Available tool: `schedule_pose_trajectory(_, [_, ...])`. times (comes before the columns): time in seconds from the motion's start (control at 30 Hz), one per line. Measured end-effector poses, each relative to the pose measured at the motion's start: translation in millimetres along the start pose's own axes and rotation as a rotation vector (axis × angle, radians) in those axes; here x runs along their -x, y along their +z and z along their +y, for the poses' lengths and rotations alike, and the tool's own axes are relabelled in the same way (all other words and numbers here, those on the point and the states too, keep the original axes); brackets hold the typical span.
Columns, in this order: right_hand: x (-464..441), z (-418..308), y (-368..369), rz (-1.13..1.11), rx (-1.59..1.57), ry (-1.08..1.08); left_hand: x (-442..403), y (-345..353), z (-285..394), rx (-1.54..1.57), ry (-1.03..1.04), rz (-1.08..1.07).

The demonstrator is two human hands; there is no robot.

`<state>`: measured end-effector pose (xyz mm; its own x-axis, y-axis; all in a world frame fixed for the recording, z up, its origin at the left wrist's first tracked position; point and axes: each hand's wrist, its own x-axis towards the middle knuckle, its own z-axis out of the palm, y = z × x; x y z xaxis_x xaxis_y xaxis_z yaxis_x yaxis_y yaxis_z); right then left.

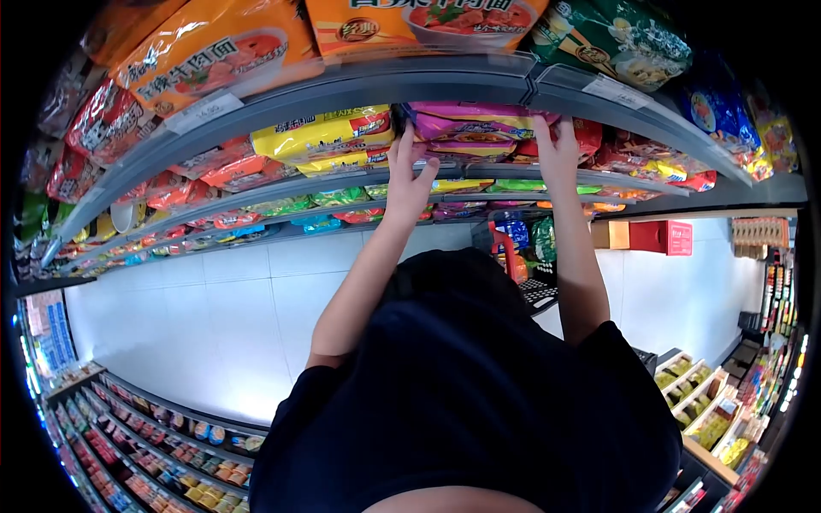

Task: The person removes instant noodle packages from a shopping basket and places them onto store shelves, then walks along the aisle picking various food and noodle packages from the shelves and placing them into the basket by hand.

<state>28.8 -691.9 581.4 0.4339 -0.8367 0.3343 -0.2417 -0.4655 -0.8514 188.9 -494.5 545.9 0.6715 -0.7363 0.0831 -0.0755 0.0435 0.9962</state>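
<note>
Both hands reach to a shelf of noodle packs, one at each end of a purple pack (470, 122). My left hand (410, 175) touches its left end, fingers apart, with the thumb below. At its right end is my right hand (558, 150), fingers up and apart against the wrapper. Another purple and yellow pack (472, 150) lies beneath it. Left of my left hand sit yellow packs (329, 137); red packs (588, 138) are beside my right hand. The shelf above partly covers the purple pack's top.
Large orange packs (214, 60) and a green pack (611, 43) stand on the upper shelf (428, 81). A basket with a red handle (505, 248) and red box (660, 238) are beyond my right arm. Stocked shelves (162, 445) stand behind me.
</note>
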Motion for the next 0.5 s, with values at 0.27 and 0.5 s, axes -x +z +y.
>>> schedule_pose_trajectory(0.27, [60,37,-26,0.094,-0.256,0.090,-2,-1,-7,0.165,-0.089,-0.016])
schedule_pose_trajectory(0.5, [140,107,-69,-0.023,0.022,0.261,20,35,7,0.144,-0.118,0.173])
